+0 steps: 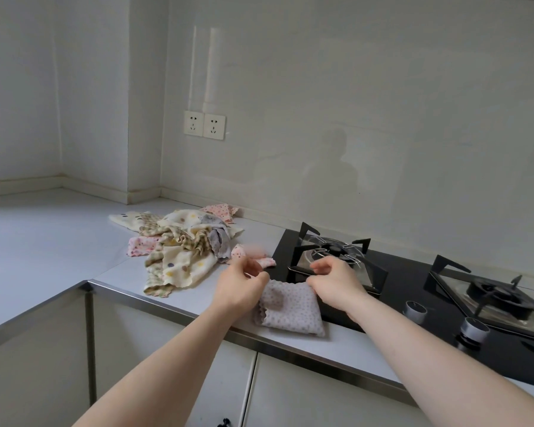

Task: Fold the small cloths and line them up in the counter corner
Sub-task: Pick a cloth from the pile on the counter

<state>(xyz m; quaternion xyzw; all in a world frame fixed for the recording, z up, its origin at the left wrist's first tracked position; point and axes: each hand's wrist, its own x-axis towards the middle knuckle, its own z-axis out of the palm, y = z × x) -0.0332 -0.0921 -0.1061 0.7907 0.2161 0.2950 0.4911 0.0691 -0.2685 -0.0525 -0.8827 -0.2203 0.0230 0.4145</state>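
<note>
Head view: your left hand (244, 288) and right hand (333, 282) each pinch a top corner of the grey dotted cloth (290, 306), which lies folded at the desk (43, 241) front edge beside the hob (413, 282). Unfolded cloth pile (179, 245) sits just left.

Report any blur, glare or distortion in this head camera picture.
Head view: soft, even light; a pink cloth behind the left hand is motion-blurred; the glossy wall mirrors a dim figure; wide-angle bending tilts the counter edges; the grey dotted cloth and right hand stay sharp.
</note>
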